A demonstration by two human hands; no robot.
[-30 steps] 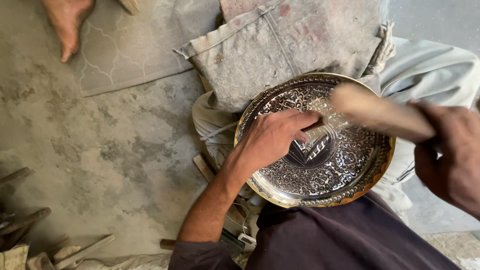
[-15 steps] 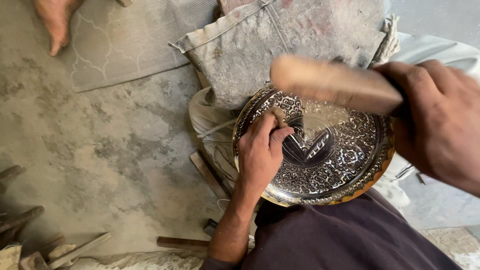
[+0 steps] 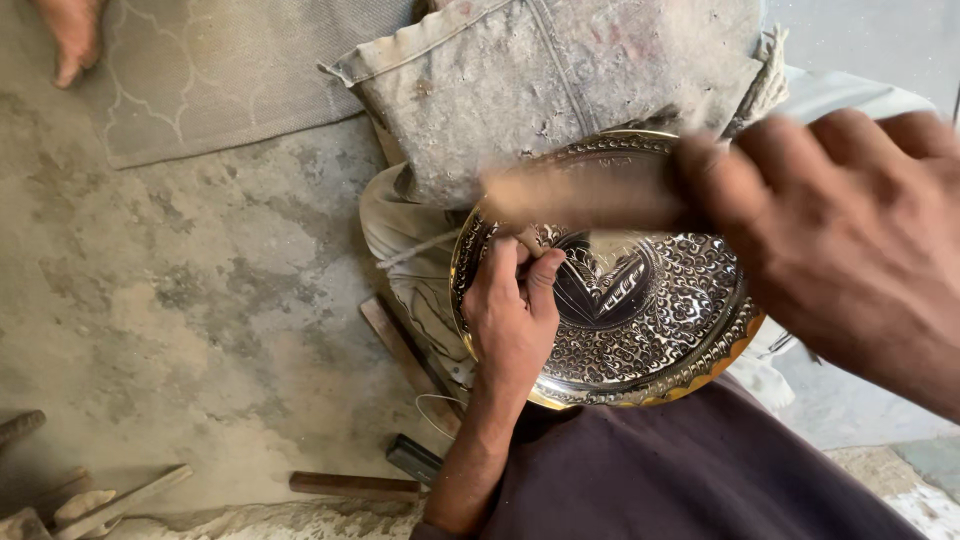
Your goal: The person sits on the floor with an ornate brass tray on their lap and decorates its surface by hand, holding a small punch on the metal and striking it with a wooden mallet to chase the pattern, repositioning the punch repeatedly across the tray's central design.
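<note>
- Bare, dusty concrete floor (image 3: 190,300) fills the left of the view, and the person sits over it with an engraved plate in the lap.
- Closest to the camera, the right hand (image 3: 850,240) is raised above the plate, large and blurred, its fingers closed round the handle of a wooden mallet (image 3: 585,195) whose pale head hangs over the plate's upper rim.
- Below it lies the dark cloth (image 3: 690,470) of the person's lap, and the plate's lower edge rests on it.
- Engraved metal plate (image 3: 650,320), round, silvery with a brass-coloured rim, lies tilted between the lap and a grey padded cushion (image 3: 560,90).
- Left hand (image 3: 510,320) rests on the plate's left part, thumb and fingers pinched on a small punch (image 3: 528,240) that stands on the engraved face.
- Just left of the forearm, wooden sticks (image 3: 400,350) and a dark-handled tool (image 3: 412,458) lie on the floor.
- Farther off, a grey patterned mat (image 3: 230,80) lies at the top, with another person's bare foot (image 3: 70,40) on it.
</note>
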